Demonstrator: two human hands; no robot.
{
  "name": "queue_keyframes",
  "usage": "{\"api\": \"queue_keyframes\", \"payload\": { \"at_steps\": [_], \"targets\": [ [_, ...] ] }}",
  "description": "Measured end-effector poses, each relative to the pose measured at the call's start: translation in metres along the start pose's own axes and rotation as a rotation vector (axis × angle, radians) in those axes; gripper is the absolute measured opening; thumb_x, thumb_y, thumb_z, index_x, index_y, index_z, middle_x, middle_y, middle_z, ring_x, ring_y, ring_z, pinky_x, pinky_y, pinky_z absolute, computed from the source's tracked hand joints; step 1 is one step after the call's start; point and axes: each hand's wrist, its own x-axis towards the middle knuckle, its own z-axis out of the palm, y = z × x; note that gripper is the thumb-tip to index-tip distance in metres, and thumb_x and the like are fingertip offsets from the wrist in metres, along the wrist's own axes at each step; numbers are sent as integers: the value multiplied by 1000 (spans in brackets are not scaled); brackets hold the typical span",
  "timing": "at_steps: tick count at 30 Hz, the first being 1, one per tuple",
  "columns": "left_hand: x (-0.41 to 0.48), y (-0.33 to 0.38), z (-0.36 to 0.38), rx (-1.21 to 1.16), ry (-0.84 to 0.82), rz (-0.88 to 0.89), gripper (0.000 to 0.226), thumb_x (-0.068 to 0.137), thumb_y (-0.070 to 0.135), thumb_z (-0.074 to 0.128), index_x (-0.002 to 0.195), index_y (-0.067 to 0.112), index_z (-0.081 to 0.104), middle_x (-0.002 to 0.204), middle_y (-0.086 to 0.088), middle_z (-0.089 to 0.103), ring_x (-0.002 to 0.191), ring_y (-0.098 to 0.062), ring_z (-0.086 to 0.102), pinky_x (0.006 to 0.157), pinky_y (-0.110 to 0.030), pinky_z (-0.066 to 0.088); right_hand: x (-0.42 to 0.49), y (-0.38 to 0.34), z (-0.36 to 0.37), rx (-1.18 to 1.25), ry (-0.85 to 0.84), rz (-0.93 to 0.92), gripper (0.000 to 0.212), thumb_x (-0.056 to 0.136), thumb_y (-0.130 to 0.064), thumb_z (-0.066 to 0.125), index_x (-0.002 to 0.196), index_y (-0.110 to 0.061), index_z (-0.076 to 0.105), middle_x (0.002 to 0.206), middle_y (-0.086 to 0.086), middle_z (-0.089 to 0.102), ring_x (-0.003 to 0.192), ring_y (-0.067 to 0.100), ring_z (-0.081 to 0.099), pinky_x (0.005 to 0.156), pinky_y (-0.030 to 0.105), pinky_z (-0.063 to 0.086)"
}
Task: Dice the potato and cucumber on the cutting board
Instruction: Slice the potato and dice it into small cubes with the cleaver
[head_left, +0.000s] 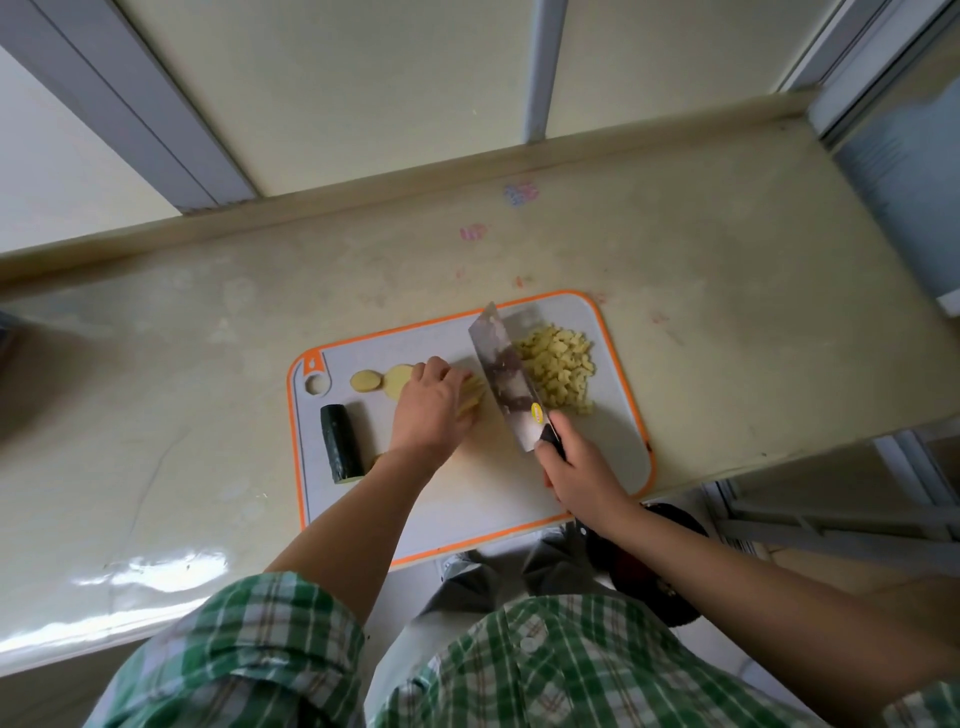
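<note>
A grey cutting board with an orange rim lies on the counter. My left hand presses down on a bundle of potato strips, its fingers curled over them. My right hand grips the dark handle of a cleaver, whose blade stands just right of the strips. A heap of diced potato lies to the right of the blade. Two potato slices rest left of my left hand. A dark green cucumber piece lies at the board's left side.
The pale counter stretches left and behind the board, with a raised lip along the wall. The counter's front edge runs under the board's near corner. A dark round object sits below the edge on the right.
</note>
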Motion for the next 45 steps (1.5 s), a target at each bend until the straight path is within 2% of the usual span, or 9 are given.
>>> {"api": "queue_keyframes", "payload": {
  "at_steps": [8, 11, 15, 20, 25, 28, 32, 38, 45],
  "targets": [
    [-6, 0, 2, -59, 10, 15, 36, 88, 23, 66, 122, 12, 61, 115, -7, 54, 108, -25, 49, 89, -33, 44, 2, 1, -5, 17, 63, 37, 8, 95, -12, 43, 92, -19, 46, 54, 0, 49, 44, 8, 43, 51, 31, 37],
    [-8, 6, 6, -67, -4, 49, 36, 88, 19, 65, 123, 12, 60, 114, -8, 54, 107, -25, 50, 90, -33, 43, 0, 0, -3, -72, 3, 3, 10, 95, -13, 44, 85, -13, 42, 60, 14, 49, 49, 19, 44, 53, 37, 37],
    [-11, 11, 7, -95, -6, 60, 38, 90, 24, 63, 126, 13, 58, 118, -6, 54, 109, -23, 49, 92, -30, 42, 7, 1, -12, -194, 127, 6, 5, 93, -13, 46, 97, -11, 48, 66, 17, 56, 60, 31, 53, 58, 41, 41],
    [-16, 1, 3, -108, 12, 3, 52, 81, 27, 71, 128, 11, 56, 118, -11, 51, 109, -28, 48, 89, -36, 44, 3, -7, -9, -350, 116, -120, 7, 90, -11, 51, 87, -13, 45, 60, 6, 45, 60, 31, 47, 55, 36, 26],
    [-24, -7, 1, -174, 35, -45, 32, 83, 19, 70, 114, 13, 69, 105, -10, 59, 96, -32, 59, 78, -34, 44, -2, -14, 6, -435, 51, -155, 18, 92, -16, 50, 106, -6, 52, 77, 14, 61, 76, 37, 56, 63, 42, 42],
    [-22, -2, 1, -194, 56, -77, 24, 85, 26, 69, 106, 16, 73, 99, -7, 60, 92, -27, 58, 74, -31, 41, 3, -18, 5, -456, 71, -125, 13, 93, -23, 50, 89, -10, 47, 70, 14, 56, 72, 39, 56, 60, 43, 42],
    [-18, 2, 3, -147, 69, -100, 24, 89, 36, 63, 99, 17, 74, 97, -6, 57, 92, -24, 55, 74, -31, 41, 14, -26, -1, -647, 72, -81, 34, 94, -39, 50, 72, -18, 37, 63, 4, 48, 72, 34, 57, 58, 36, 36],
    [-19, 5, 3, -137, 56, -16, 31, 89, 34, 64, 118, 23, 67, 105, -5, 56, 101, -24, 52, 80, -35, 47, 27, -35, 1, -810, -5, -115, 8, 90, -19, 46, 88, -16, 38, 71, 7, 50, 77, 37, 59, 56, 33, 32],
    [-15, 5, 5, -199, 64, -18, 15, 88, 27, 66, 87, 14, 74, 87, -7, 57, 85, -25, 54, 71, -30, 41, 26, -50, -3, -774, 26, -189, 9, 90, -17, 44, 86, -19, 36, 75, 15, 59, 71, 37, 55, 55, 37, 38]
  ]
}}
